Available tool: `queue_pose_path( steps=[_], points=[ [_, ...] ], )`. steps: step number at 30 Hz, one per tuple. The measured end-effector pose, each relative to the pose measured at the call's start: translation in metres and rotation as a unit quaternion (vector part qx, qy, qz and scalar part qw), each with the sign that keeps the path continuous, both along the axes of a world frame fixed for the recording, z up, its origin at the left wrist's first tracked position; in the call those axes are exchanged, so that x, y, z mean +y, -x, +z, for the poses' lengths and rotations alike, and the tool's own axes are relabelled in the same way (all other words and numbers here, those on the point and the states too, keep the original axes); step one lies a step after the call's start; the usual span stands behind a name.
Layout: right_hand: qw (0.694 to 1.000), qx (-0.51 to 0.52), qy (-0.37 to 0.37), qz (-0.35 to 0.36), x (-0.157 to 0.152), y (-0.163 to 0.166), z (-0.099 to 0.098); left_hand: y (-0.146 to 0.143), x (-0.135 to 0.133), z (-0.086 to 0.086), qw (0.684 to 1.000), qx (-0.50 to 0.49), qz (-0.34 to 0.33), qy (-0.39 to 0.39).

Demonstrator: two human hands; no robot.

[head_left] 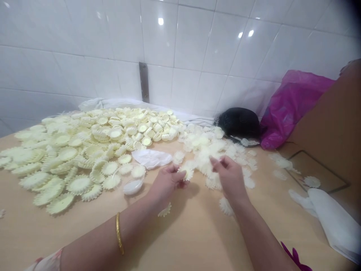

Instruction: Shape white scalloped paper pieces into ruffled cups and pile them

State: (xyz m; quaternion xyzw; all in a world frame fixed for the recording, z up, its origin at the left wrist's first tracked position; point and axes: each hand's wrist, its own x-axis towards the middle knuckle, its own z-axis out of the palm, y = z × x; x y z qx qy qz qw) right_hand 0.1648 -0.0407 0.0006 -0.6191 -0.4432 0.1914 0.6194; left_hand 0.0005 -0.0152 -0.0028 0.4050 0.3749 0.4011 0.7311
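Scalloped discs (79, 184): pale cream-yellow with radial ribbing is shown | paler pieces (204, 145): near-white is seen | wall tiles (186, 41): glossy white, gridded by grey grout | plastic bag (293, 113): magenta is seen | bundle (238, 122): black | tabletop (197, 241): plain tan | bangle (119, 233): gold | sleeve (46, 260): pink floral on white

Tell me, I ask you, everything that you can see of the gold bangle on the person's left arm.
The gold bangle is a thin, plain band with a shiny yellow metal look. It circles the left forearm, between the left hand and the patterned sleeve. It looks intact and sits slanted across the arm. Only the side facing the camera shows, and it touches nothing but the skin.
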Motion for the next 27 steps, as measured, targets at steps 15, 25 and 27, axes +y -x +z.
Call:
queue_pose_path(
  steps=[15,25,27],
  points=[
    [0.995,-0.048,0.020,0.081,-0.016,0.021,0.011,0.001,0.000,-0.003,0.999,0.018,0.024,-0.017],
    [0.941,0.100,0.079,0.312,-0.017,0.041,0.006,0.000,-0.001,-0.003,1.000,0.016,0.011,-0.014],
    [0.930,0.138,0.076,0.333,-0.017,0.042,0.006,0.000,-0.001,-0.004,1.000,0.010,0.005,-0.016]
  ],
)
